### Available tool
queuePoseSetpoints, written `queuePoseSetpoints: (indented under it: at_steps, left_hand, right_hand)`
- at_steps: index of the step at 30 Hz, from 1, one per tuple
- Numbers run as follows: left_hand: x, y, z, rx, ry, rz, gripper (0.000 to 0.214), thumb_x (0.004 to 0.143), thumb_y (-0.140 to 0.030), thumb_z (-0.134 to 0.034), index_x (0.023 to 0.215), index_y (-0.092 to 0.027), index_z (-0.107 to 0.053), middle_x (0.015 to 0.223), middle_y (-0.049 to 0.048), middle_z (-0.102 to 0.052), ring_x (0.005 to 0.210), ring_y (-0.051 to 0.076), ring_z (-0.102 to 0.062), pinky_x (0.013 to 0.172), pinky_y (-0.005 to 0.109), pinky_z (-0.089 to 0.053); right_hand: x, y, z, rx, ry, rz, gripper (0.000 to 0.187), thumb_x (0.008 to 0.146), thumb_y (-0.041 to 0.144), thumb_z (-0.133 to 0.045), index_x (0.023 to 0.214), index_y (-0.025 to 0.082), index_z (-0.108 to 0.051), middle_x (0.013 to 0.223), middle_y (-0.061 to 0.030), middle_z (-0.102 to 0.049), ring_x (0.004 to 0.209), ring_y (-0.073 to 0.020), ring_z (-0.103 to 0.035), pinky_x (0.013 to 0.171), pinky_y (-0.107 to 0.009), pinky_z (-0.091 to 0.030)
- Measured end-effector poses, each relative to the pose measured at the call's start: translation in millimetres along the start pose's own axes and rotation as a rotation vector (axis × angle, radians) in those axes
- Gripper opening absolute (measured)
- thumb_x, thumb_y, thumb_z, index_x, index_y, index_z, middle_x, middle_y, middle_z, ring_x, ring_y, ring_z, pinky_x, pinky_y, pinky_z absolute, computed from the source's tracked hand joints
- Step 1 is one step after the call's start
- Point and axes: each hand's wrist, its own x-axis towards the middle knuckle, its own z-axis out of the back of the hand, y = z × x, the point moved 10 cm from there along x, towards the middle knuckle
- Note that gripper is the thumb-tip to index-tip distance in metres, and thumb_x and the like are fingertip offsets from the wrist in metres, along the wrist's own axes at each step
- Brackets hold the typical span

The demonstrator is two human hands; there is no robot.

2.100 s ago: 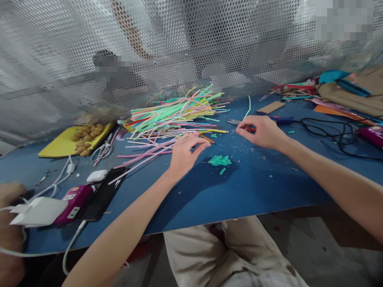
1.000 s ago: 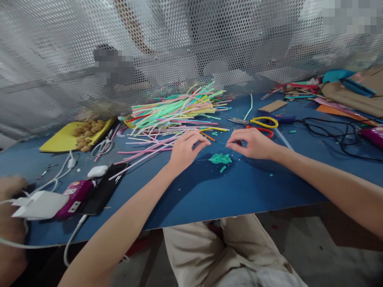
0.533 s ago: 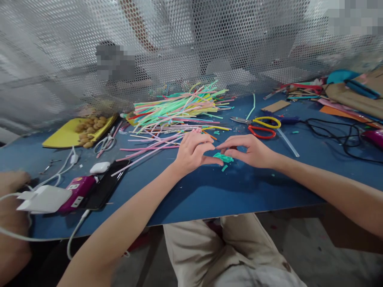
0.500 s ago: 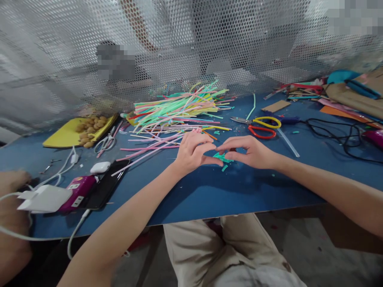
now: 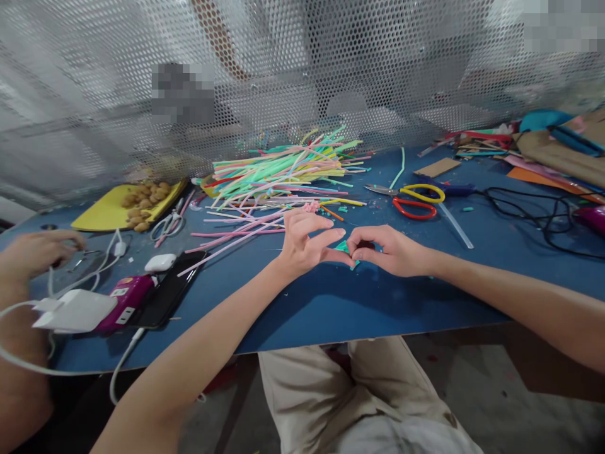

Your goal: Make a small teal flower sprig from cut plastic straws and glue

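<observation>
My left hand is over the middle of the table with thumb and fingers apart, its thumb tip meeting my right fingertips. My right hand is closed in a pinch; what lies between its fingertips is hidden. Small cut green pieces show on the table between and beneath the hands. A pink bumpy piece lies just beyond my left knuckles, close to short orange strips. Several long pink and lilac fuzzy stems reach toward my left hand.
Behind lies a heap of coloured stems against a perforated metal screen. Scissors lie to the right near a clear stick. At left are a phone, a purple power strip, cables and another person's hand.
My right fingers have closed into a pinch and moved slightly down against my left thumb. My left fingers have lifted and spread. The other person's hand has come forward at the left.
</observation>
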Motion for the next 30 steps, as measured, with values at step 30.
queuePoseSetpoints:
  at_steps: [30]
  left_hand:
    - [26.2, -30.0, 11.2, 0.165, 0.047, -0.157, 0.056, 0.078, -0.081, -0.064, 0.098, -0.029, -0.068, 0.090, 0.0034, -0.074, 0.085, 0.021, -0.063, 0.087, 0.040, -0.041]
  right_hand:
    - [2.5, -7.5, 11.0, 0.019, -0.115, 0.043, 0.017, 0.097, 0.035, -0.065, 0.095, 0.020, -0.071, 0.088, -0.0025, -0.072, 0.077, -0.0144, -0.061, 0.073, -0.028, -0.047]
